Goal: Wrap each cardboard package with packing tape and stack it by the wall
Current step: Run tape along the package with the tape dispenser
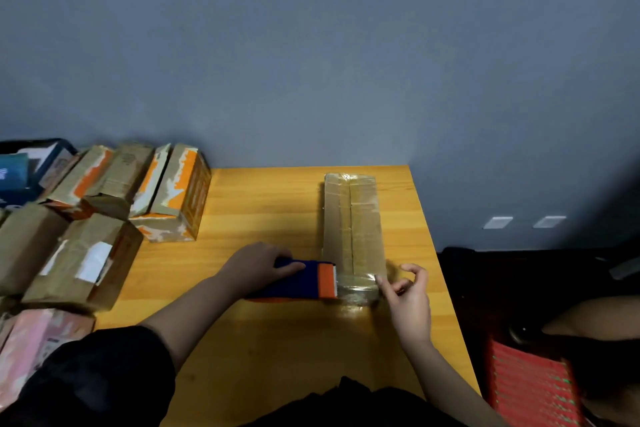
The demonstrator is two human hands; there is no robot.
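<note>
Evidently mid-wrap: left hand point(258, 262) grips the tape dispenser point(299, 279) beside the long cardboard package point(353, 225); right hand point(408, 291) pinches the tape's free end point(360, 282) taut across its near end.

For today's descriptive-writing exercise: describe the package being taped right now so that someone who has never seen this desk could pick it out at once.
Start at the orange wooden table against the grey wall. The package is the long, narrow cardboard one lying alone on the table's right side, its near end between the left hand holding the blue-and-orange tape dispenser and the right hand. Unlike the shorter boxes heaped at the left, it carries no orange print.
</note>
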